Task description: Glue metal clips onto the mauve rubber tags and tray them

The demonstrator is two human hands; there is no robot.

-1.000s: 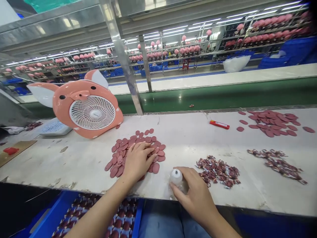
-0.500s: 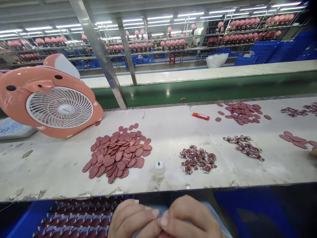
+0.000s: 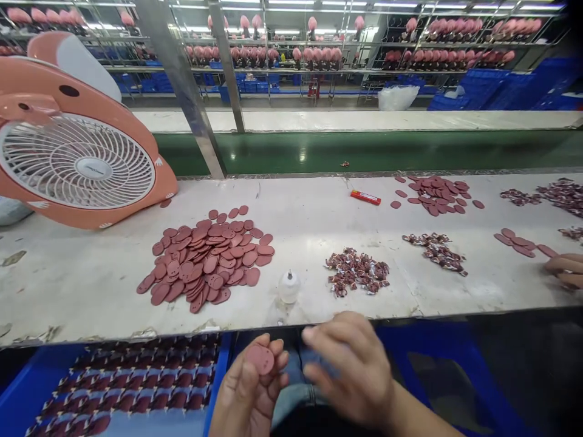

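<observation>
My left hand is closed on a dark pink oval disc with small holes, held between thumb and fingers below the table edge. Beside it on the right, my right hand is blurred by motion, its fingers partly spread and apart from the disc. Whether anything small is in it cannot be made out. On the table ahead lie a large pile of similar discs, a small white bottle with a dark thin tip, and a heap of small brown-and-white pieces.
An orange animal-shaped fan stands at the left. Below the table, a blue crate holds rows of dark red pieces. A red stick-like packet and more discs lie farther back. Another person's hand rests at the right edge.
My hands were together with fingertips meeting; now they are apart, the left turned palm-up with the disc showing. The view has tilted down slightly. Another person's hand has come further into view.
</observation>
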